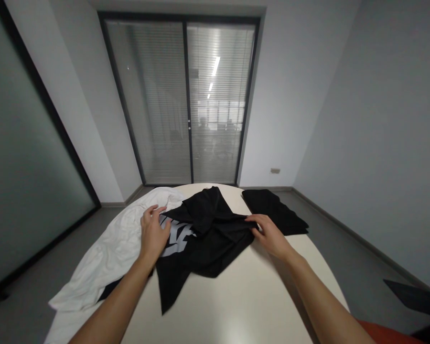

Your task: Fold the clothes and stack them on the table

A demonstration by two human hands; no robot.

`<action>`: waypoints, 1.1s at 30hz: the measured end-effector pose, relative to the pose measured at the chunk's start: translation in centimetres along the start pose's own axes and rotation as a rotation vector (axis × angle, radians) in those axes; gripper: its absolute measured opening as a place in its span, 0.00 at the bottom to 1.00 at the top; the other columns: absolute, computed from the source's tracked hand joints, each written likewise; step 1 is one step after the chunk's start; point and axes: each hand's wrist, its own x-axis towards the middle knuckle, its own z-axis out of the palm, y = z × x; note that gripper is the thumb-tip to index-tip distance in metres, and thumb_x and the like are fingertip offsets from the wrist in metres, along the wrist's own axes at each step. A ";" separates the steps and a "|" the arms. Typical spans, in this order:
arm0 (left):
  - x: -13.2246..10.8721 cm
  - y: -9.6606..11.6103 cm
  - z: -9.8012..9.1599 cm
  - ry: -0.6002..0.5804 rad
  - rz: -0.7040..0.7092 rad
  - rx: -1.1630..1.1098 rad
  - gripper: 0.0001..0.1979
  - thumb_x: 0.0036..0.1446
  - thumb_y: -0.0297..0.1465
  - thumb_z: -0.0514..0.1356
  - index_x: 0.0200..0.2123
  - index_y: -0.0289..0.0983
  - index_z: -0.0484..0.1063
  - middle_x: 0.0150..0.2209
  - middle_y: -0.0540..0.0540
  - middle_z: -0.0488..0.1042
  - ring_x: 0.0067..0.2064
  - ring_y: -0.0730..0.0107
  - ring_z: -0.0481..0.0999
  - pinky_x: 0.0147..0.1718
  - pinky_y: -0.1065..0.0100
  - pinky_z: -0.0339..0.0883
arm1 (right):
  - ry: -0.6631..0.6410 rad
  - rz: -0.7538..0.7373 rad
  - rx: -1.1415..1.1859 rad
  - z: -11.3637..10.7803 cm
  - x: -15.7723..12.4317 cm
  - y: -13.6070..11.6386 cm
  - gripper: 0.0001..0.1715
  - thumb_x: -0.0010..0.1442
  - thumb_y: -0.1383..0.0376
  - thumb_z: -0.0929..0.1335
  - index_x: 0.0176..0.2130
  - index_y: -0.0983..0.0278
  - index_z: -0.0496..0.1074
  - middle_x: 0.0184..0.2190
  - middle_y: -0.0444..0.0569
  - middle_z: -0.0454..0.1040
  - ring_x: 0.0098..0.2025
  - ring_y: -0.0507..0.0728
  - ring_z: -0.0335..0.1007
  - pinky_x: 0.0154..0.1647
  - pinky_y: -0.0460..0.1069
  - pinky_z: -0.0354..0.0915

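Observation:
A black garment [215, 248] with a pale grey print [179, 237] lies crumpled on the table, its near-left corner pointing toward me. My right hand [270, 235] pinches its right edge between thumb and fingers. At the garment's left side is my left hand [154, 232], fingers spread and thumb lying over the print, touching the cloth without a visible pinch. A rumpled white garment [118, 243] spreads beneath and left of that hand. Behind my right hand rests a folded black garment [272, 208].
The cream table [218, 306] has a rounded far end. Beyond it stand glass doors with blinds [165, 105], between pale walls. A bit of black cloth [111, 288] shows under the white garment. A dark object [415, 296] is at the lower right.

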 end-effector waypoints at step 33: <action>-2.8 4.8 -0.4 -0.911 0.350 -0.056 0.06 0.58 0.29 0.58 0.37 0.39 0.76 0.44 0.45 0.75 0.48 0.61 0.75 0.50 0.64 0.67 | 0.074 0.251 -0.010 -0.8 -0.1 0.1 0.22 0.65 0.51 0.64 0.48 0.61 0.77 0.47 0.53 0.79 0.50 0.63 0.72 0.53 0.55 0.64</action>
